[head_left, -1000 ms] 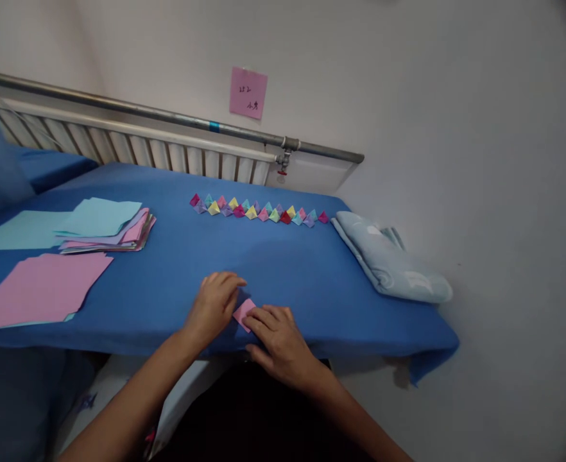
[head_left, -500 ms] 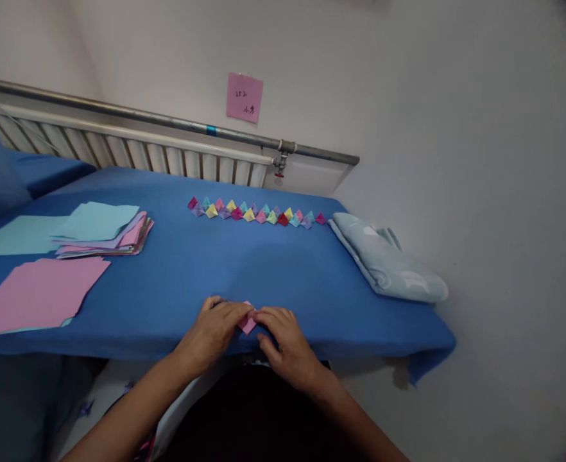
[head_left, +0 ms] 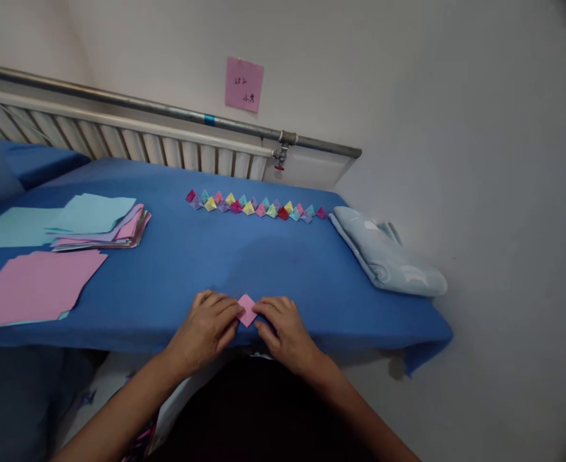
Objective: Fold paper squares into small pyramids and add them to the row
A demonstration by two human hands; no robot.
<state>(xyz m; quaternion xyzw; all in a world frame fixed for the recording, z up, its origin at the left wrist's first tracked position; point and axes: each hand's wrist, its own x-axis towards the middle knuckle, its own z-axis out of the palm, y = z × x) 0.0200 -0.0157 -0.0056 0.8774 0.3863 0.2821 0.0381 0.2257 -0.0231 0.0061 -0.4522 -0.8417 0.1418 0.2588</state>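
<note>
A small pink folded paper square (head_left: 247, 310) lies on the blue cloth near its front edge, one corner pointing away from me. My left hand (head_left: 210, 323) has its fingertips on the square's left corner, fingers drawn together. On the right corner rest the closed fingers of my right hand (head_left: 282, 328), with the thumb just below. Farther back, a double row of small folded paper pieces (head_left: 248, 207) in several colours runs across the cloth.
Pink paper sheets (head_left: 40, 287) lie at the left, beside a stack of coloured paper (head_left: 95, 215). A folded pale blanket (head_left: 391, 256) sits at the right end of the blue-covered surface (head_left: 177, 256). Behind stand a radiator (head_left: 158, 147) and a metal pipe (head_left: 133, 102).
My left fingers have drawn back to the left, off the paper's middle, so more of the pink square shows. My right hand stays at its right corner. The view has tilted slightly down.
</note>
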